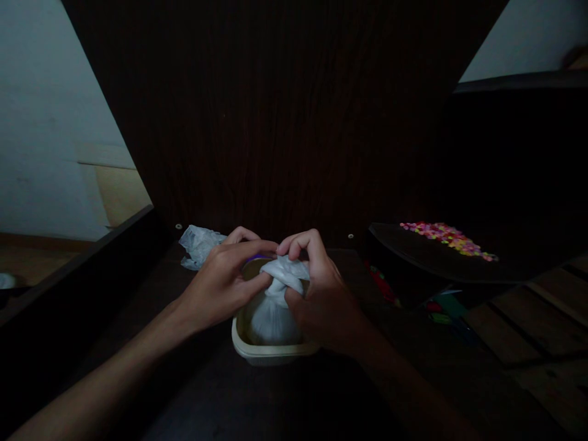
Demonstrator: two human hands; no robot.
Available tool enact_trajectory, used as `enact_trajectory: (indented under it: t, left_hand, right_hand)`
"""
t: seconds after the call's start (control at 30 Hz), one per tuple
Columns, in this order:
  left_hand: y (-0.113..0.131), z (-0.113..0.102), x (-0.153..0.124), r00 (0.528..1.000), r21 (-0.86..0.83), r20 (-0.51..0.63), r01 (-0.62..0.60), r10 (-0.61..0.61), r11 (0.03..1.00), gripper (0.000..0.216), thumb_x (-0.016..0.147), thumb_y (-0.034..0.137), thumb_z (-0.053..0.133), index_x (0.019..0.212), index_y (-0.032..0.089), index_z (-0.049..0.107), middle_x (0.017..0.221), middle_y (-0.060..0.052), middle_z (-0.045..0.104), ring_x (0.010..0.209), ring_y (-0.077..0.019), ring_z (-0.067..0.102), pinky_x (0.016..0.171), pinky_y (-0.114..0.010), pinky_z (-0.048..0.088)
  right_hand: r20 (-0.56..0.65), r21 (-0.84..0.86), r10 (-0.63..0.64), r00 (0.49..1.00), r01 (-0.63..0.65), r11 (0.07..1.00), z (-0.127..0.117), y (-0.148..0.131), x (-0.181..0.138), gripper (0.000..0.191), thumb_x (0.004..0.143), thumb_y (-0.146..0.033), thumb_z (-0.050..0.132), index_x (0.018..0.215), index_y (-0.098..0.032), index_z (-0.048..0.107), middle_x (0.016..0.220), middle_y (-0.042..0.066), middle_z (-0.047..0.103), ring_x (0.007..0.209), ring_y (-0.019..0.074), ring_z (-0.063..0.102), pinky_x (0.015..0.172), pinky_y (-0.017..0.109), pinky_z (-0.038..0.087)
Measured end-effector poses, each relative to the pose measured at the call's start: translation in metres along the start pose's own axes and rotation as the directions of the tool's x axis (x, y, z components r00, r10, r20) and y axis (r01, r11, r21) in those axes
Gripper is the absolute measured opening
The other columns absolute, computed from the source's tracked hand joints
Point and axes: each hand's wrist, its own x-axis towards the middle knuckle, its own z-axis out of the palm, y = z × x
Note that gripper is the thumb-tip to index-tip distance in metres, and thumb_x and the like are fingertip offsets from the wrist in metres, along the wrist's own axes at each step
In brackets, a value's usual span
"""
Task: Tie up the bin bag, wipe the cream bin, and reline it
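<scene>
A full white plastic bag (274,321), its neck twisted, sits inside a pale plastic tub (245,350) on the dark surface. My left hand (225,278) is closed at the left of the twisted neck, thumb pressed against the plastic. From the other side my right hand (316,285) grips the gathered top, with the thumb below and curled fingers above. What fills the bag cannot be seen through the plastic. Both hands cover parts of the tub's rim.
A crumpled clear plastic bag (199,246) lies behind my left hand. Upright behind everything stands a dark wooden panel (275,122). At the right, a dark shelf (422,260) holds a strip of small pink and yellow pieces (448,237). A raised dark edge (92,263) runs along the left.
</scene>
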Motion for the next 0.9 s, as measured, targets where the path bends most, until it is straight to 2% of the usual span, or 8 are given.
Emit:
enact_trajectory:
  t: [0.13, 0.23, 0.4, 0.53, 0.6, 0.73, 0.8, 0.9]
  left_hand:
    - [-0.0011, -0.0028, 0.0017, 0.994, -0.037, 0.093, 0.068, -0.064, 0.997, 0.023, 0.082, 0.02, 0.064, 0.103, 0.019, 0.075, 0.095, -0.005, 0.069, 0.088, -0.02, 0.063, 0.079, -0.031, 0.053]
    - [0.0006, -0.0049, 0.0023, 0.977, -0.092, 0.176, 0.134, -0.117, 0.987, 0.023, 0.082, 0.017, 0.062, 0.1, 0.02, 0.076, 0.094, -0.003, 0.072, 0.086, -0.0194, 0.065, 0.08, -0.031, 0.052]
    - [0.0027, -0.0033, 0.002, 0.965, -0.221, 0.173, 0.232, -0.196, 0.947, 0.03, 0.081, 0.017, 0.064, 0.11, 0.02, 0.072, 0.102, -0.004, 0.073, 0.09, -0.0195, 0.067, 0.079, -0.031, 0.052]
    - [0.0051, -0.0007, 0.0025, 0.968, -0.333, 0.118, 0.25, -0.223, 0.909, 0.035, 0.079, 0.017, 0.066, 0.114, 0.017, 0.065, 0.088, -0.002, 0.071, 0.083, -0.0176, 0.065, 0.075, -0.03, 0.052]
    - [0.0064, -0.0003, 0.0022, 0.967, -0.342, 0.097, 0.256, -0.237, 0.904, 0.036, 0.079, 0.017, 0.067, 0.114, 0.017, 0.063, 0.085, -0.001, 0.069, 0.081, -0.0172, 0.064, 0.075, -0.03, 0.051]
    - [0.007, 0.001, 0.0005, 0.96, -0.401, 0.132, 0.278, -0.246, 0.873, 0.039, 0.08, 0.016, 0.067, 0.118, 0.018, 0.058, 0.086, -0.001, 0.068, 0.083, -0.0168, 0.063, 0.076, -0.029, 0.051]
    - [0.0064, 0.0019, -0.0003, 0.953, -0.446, 0.167, 0.301, -0.252, 0.843, 0.041, 0.081, 0.015, 0.066, 0.121, 0.018, 0.056, 0.086, -0.001, 0.067, 0.083, -0.0165, 0.063, 0.075, -0.029, 0.051]
    - [0.0056, 0.0023, -0.0004, 0.938, -0.498, 0.224, 0.343, -0.264, 0.796, 0.044, 0.082, 0.015, 0.066, 0.124, 0.019, 0.053, 0.089, -0.001, 0.066, 0.084, -0.0162, 0.064, 0.076, -0.029, 0.052]
  right_hand:
    - [0.084, 0.047, -0.011, 0.996, 0.007, 0.999, -0.0032, 0.0007, -0.0001, 0.05, 0.063, 0.003, 0.045, 0.104, -0.026, 0.04, 0.112, 0.003, 0.056, 0.105, 0.0189, 0.057, 0.089, 0.033, 0.048]
    - [0.104, 0.075, -0.007, 0.995, -0.001, 0.997, -0.0056, 0.0012, 0.0003, 0.05, 0.064, 0.004, 0.046, 0.104, -0.026, 0.042, 0.113, 0.003, 0.058, 0.106, 0.0194, 0.059, 0.093, 0.036, 0.048]
    - [-0.012, 0.009, 0.042, 0.999, -0.042, 0.999, -0.0042, 0.0022, 0.0007, 0.048, 0.065, 0.001, 0.052, 0.103, -0.026, 0.042, 0.11, 0.003, 0.059, 0.096, 0.0201, 0.061, 0.084, 0.036, 0.051]
    - [-0.119, -0.107, 0.005, 0.993, -0.018, 0.994, -0.0026, 0.0018, 0.0036, 0.046, 0.061, 0.0, 0.054, 0.098, -0.025, 0.047, 0.112, 0.005, 0.057, 0.093, 0.0195, 0.06, 0.077, 0.033, 0.052]
    - [-0.162, -0.161, 0.0, 0.987, -0.027, 0.987, -0.0038, 0.0017, 0.0059, 0.041, 0.06, -0.002, 0.057, 0.093, -0.024, 0.047, 0.105, 0.004, 0.057, 0.088, 0.0186, 0.059, 0.073, 0.031, 0.051]
    - [-0.102, -0.12, 0.126, 0.987, -0.138, 0.983, -0.0078, 0.0039, 0.009, 0.039, 0.062, -0.006, 0.061, 0.095, -0.024, 0.048, 0.088, -0.002, 0.06, 0.076, 0.0167, 0.06, 0.07, 0.031, 0.05]
    - [-0.089, -0.089, 0.136, 0.987, -0.144, 0.986, -0.0091, 0.0059, 0.0088, 0.041, 0.064, -0.005, 0.059, 0.099, -0.025, 0.048, 0.094, -0.001, 0.063, 0.079, 0.0172, 0.062, 0.072, 0.031, 0.05]
    - [-0.118, -0.09, 0.07, 0.991, -0.081, 0.993, -0.0099, 0.0083, 0.0079, 0.042, 0.064, -0.002, 0.056, 0.098, -0.024, 0.048, 0.105, 0.003, 0.061, 0.089, 0.0187, 0.063, 0.078, 0.033, 0.051]
